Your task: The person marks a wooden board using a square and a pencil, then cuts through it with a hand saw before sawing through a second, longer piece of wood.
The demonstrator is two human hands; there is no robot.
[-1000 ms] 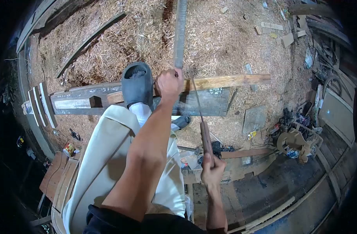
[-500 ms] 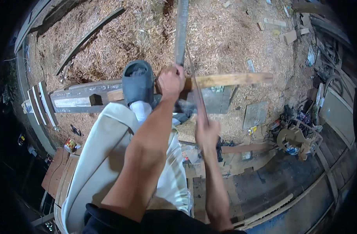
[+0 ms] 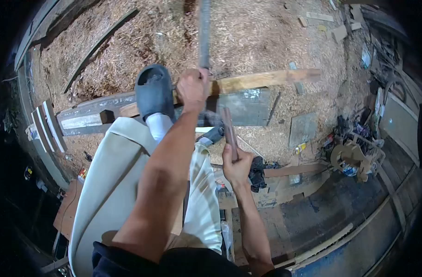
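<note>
My left hand (image 3: 192, 90) is closed at the near end of a long, narrow grey bar (image 3: 204, 37), which points away from me. Beneath that fist, a pale wooden strip (image 3: 261, 82) lies crosswise over a low dark plank (image 3: 245, 108). A dark slip-on shoe (image 3: 153, 90) on my foot presses beside the hand, over the strip's left part. Lower and to the right, my right hand (image 3: 237, 164) wraps round a brown wooden-looking handle (image 3: 230, 131). The handle's upper end is tilted upward; what is fixed to it is too blurred to tell.
Wood shavings (image 3: 261, 41) cover the ground. A thin curved strip (image 3: 100, 50) lies at upper left, and several pale slats (image 3: 49, 127) lie at far left. A cluttered basket (image 3: 358, 152) stands at right. A flat grey board (image 3: 303, 131) rests on the shavings.
My right hand has come slightly down and left, and its tool no longer reaches up beside the grey bar. The left hand, bar and shoe appear shifted slightly up and left.
</note>
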